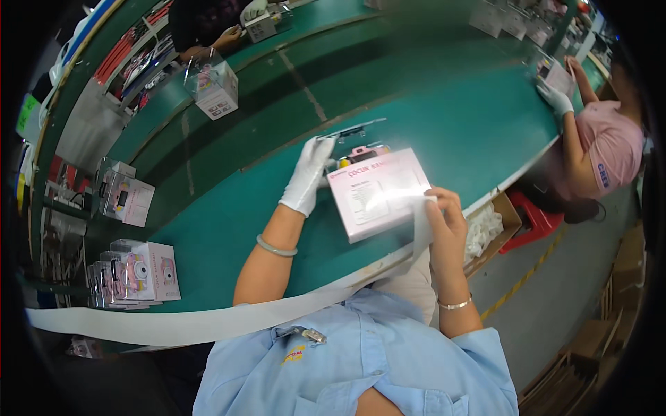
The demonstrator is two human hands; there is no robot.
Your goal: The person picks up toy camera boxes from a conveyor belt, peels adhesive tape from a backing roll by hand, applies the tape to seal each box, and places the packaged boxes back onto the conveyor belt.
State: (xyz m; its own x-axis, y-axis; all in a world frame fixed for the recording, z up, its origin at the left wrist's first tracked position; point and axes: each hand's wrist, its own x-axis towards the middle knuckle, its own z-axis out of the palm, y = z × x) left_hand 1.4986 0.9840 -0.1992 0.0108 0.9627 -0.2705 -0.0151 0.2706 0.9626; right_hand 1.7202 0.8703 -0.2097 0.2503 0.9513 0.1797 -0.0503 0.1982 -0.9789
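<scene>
A pale pink box (378, 194) with a clear plastic upper part is tilted above the green bench in front of me. A pink toy camera (368, 154) shows through the plastic. My left hand (309, 177), in a white glove, grips the box by its clear side, the fingertips partly hidden. At the box's right edge, my bare right hand (447, 225) pinches the end of a long white strip (187, 320). That strip runs across my front to the far left. Whether the right fingers also press on the box, I cannot tell.
Several similar boxes (165, 272) stand in a row at the left, with another box (132, 201) behind them. One more box (222, 93) sits farther back. Co-workers handle boxes at the top and right. A carton (503, 222) of crumpled white scraps and a red stool (538, 225) are beside the bench.
</scene>
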